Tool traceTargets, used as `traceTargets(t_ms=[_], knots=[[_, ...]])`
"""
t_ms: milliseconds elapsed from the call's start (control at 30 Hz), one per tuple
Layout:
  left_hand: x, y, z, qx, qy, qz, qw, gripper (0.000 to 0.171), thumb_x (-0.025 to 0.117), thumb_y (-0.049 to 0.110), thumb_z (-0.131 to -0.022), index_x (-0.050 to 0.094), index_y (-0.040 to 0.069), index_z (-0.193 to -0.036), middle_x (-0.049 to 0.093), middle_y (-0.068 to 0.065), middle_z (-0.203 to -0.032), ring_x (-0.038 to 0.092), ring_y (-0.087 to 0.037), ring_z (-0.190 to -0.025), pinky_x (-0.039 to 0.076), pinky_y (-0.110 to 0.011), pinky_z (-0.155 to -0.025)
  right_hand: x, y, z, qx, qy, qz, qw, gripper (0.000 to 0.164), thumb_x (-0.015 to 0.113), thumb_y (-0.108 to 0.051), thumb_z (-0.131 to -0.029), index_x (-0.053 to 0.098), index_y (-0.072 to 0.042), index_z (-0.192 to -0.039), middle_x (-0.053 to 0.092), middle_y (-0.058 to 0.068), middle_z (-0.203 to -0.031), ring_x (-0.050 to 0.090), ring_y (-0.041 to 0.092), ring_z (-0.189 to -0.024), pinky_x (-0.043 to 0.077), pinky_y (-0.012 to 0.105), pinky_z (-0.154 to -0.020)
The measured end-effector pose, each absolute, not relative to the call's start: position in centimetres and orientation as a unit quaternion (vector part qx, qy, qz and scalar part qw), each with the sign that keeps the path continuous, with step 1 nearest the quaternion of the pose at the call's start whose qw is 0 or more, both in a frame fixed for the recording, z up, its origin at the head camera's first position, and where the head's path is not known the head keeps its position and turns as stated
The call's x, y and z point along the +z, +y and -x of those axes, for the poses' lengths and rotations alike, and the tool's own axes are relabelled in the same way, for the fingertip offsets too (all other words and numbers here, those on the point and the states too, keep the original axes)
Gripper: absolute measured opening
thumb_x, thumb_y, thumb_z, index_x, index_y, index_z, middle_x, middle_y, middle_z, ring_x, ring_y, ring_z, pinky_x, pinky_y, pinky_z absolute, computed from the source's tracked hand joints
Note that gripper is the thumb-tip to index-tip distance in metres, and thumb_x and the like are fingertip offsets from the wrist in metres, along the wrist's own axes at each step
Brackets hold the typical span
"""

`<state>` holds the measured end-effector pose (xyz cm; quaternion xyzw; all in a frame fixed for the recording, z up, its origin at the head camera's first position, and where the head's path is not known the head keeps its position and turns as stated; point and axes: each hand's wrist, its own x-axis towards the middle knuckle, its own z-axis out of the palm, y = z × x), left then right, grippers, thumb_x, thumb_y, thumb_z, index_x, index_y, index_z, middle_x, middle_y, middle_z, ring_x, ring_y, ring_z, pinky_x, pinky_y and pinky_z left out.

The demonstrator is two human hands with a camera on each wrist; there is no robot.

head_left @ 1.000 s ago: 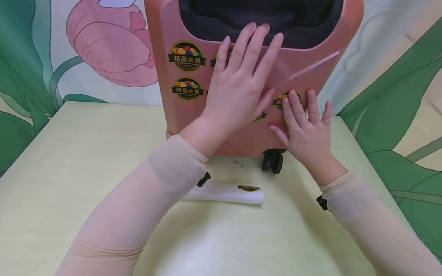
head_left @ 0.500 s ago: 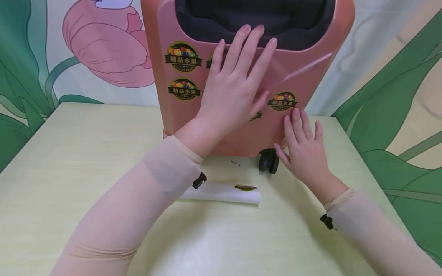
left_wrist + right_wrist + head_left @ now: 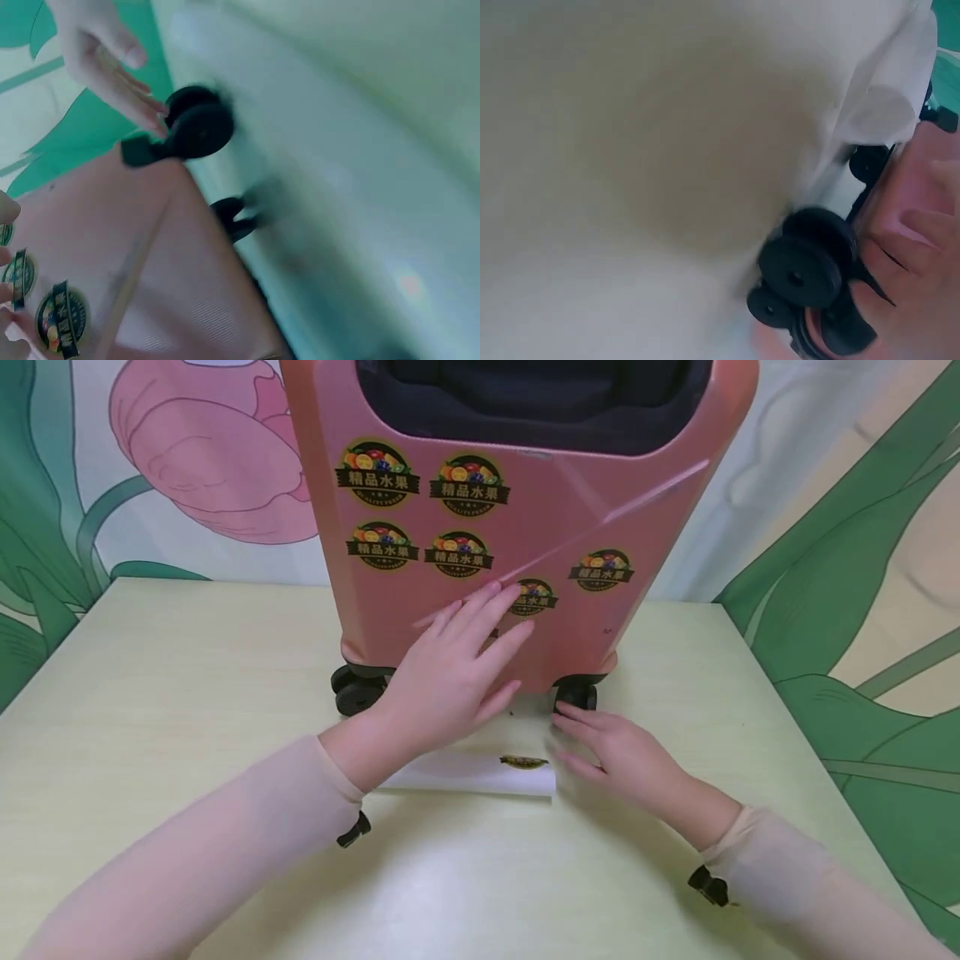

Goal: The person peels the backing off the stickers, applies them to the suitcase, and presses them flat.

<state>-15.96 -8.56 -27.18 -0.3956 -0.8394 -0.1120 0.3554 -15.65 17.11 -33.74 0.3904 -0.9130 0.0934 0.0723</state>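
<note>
A pink suitcase [image 3: 562,502] stands upright on the table, with several round fruit stickers [image 3: 469,485] on its front. My left hand [image 3: 442,681] is in front of the suitcase's lower part, fingers extended, partly covering the lower stickers. Whether its fingertips touch the shell I cannot tell. Beside the front right wheel [image 3: 576,695] is my right hand [image 3: 633,760], blurred, its fingers loosely extended and holding nothing visible. A white roll [image 3: 465,777] lies on the table below both hands, with one sticker [image 3: 523,762] near its right end.
The pale table [image 3: 480,885] extends to both sides and toward me. Behind it hangs a backdrop [image 3: 210,460] painted with a pink flower and green leaves. Another black wheel [image 3: 360,692] supports the suitcase at left.
My left hand has come down from the suitcase's upper front, uncovering several stickers. My right hand has moved off the right-hand sticker, down and left to the wheel.
</note>
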Motion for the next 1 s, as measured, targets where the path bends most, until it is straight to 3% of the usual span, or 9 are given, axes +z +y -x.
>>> traceTargets(t_ms=[100,200,333,467,700,833,1000], knots=[[-28.5,-8.9,15.0,-0.133,-0.838,0.410,0.334,0.038,0.063,0.027,-0.086,0.060,0.004,-0.116,0.049,-0.017,-0.127,0.045,-0.032,-0.121,0.038,-0.044,-0.098,-34.3,16.8,15.2,0.138,-0.927,-0.348,-0.004,0.049,0.061,-0.031,-0.090,0.055,-0.001,-0.128,0.054,0.014,-0.130,0.051,0.029,-0.118,0.042,0.045,-0.095],[-29.4,-9.2,13.7,-0.158,-0.858,0.404,0.274,0.030,0.063,0.027,-0.087,0.065,0.006,-0.108,0.058,-0.010,-0.112,0.057,-0.025,-0.102,0.046,-0.039,-0.087,-34.6,16.5,15.1,0.148,-0.931,-0.329,-0.049,0.050,0.058,-0.037,-0.092,0.054,-0.004,-0.130,0.055,0.010,-0.129,0.050,0.027,-0.120,0.040,0.045,-0.097],[-30.6,-9.4,11.8,-0.227,-0.897,0.359,0.123,0.024,0.061,0.028,-0.089,0.068,0.010,-0.103,0.063,0.002,-0.094,0.061,-0.013,-0.081,0.049,-0.030,-0.073,-35.1,15.9,14.9,0.123,-0.930,-0.341,-0.066,0.051,0.059,-0.038,-0.091,0.055,-0.004,-0.128,0.057,0.010,-0.126,0.051,0.026,-0.118,0.041,0.044,-0.096],[-31.8,-9.4,10.7,-0.348,-0.883,0.315,-0.028,0.021,0.059,0.026,-0.090,0.068,0.011,-0.101,0.063,0.009,-0.084,0.058,-0.006,-0.077,0.047,-0.024,-0.070,-35.4,15.4,14.6,0.113,-0.928,-0.349,-0.063,0.050,0.062,-0.036,-0.089,0.057,-0.004,-0.127,0.060,0.009,-0.122,0.055,0.025,-0.114,0.044,0.042,-0.093],[-33.8,-8.9,9.7,-0.568,-0.756,0.217,-0.241,0.025,0.055,0.020,-0.094,0.067,-0.001,-0.103,0.066,-0.010,-0.085,0.062,-0.017,-0.076,0.046,-0.028,-0.068,-35.4,14.5,14.5,0.132,-0.923,-0.359,-0.041,0.045,0.066,-0.026,-0.088,0.058,-0.005,-0.126,0.066,0.005,-0.110,0.062,0.017,-0.098,0.049,0.038,-0.082],[-34.9,-8.5,9.3,-0.602,-0.721,0.164,-0.300,0.030,0.053,0.021,-0.095,0.064,-0.003,-0.109,0.068,-0.010,-0.088,0.065,-0.017,-0.079,0.046,-0.027,-0.069,-35.4,14.0,14.5,0.138,-0.919,-0.369,-0.032,0.042,0.067,-0.020,-0.087,0.058,-0.005,-0.125,0.067,0.001,-0.099,0.062,0.012,-0.087,0.050,0.034,-0.076],[-35.6,-8.1,8.8,-0.621,-0.697,0.135,-0.332,0.034,0.048,0.023,-0.096,0.060,-0.002,-0.117,0.067,-0.006,-0.092,0.066,-0.018,-0.085,0.048,-0.028,-0.070,-34.8,13.5,14.5,0.187,-0.914,-0.358,-0.027,0.043,0.068,-0.014,-0.086,0.057,-0.008,-0.127,0.065,-0.005,-0.089,0.059,0.009,-0.082,0.049,0.032,-0.073]])
